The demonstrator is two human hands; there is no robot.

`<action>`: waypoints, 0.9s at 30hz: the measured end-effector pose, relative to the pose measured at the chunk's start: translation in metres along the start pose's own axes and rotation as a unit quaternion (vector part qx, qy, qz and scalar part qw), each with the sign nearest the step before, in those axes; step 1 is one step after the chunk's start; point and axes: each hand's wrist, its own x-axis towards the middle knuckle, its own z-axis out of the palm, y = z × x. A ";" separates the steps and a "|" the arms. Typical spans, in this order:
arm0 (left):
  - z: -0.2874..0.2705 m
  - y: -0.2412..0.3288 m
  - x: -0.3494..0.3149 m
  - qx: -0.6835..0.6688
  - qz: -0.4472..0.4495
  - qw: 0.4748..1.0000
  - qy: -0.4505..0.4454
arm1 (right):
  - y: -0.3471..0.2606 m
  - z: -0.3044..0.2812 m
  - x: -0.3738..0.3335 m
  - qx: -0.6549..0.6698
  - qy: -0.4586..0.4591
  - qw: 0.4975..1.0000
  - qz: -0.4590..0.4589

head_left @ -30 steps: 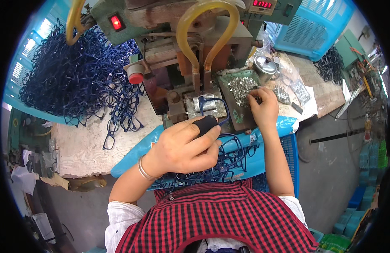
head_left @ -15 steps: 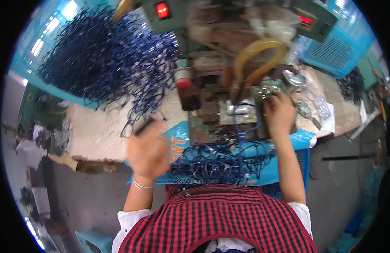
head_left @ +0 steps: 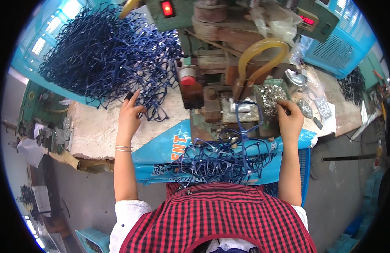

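Observation:
My left hand (head_left: 130, 114) reaches toward the loose edge of a big pile of dark blue eyeglass frames (head_left: 89, 55). Its fingers are apart and hold nothing; a black cover sits on one fingertip. At the right, my right hand (head_left: 291, 120) has its fingertips pinched together over a tray of small shiny metal parts (head_left: 271, 95); whatever is between them is too small to make out. Between the hands, one blue eyeglass frame (head_left: 244, 134) lies against the machine's metal fixture (head_left: 241, 107). More blue frames (head_left: 207, 162) lie heaped in front of my apron.
A light blue crate (head_left: 72, 95) surrounds the big pile. The green machine (head_left: 178, 19) with a curved yellow tube (head_left: 262, 44) stands at the centre. Blue plastic sheeting (head_left: 152, 154) covers the table's front edge. A round metal container (head_left: 295, 78) and another blue crate (head_left: 330, 52) are at the right.
My left hand has moved up and left, from beside the front heap to the edge of the big pile. My right hand has shifted slightly down and right at the tray of metal parts.

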 end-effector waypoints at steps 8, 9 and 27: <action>0.043 -0.004 0.025 0.051 -0.036 0.992 0.113 | -0.107 -0.021 0.005 0.183 -0.165 0.968 -0.042; 0.040 0.007 0.032 0.058 -0.042 0.988 0.140 | -0.116 -0.017 0.012 0.187 -0.191 0.961 -0.063; -0.086 0.190 0.084 -0.608 0.017 0.728 0.316 | -0.137 0.020 -0.017 0.496 -0.189 0.842 0.096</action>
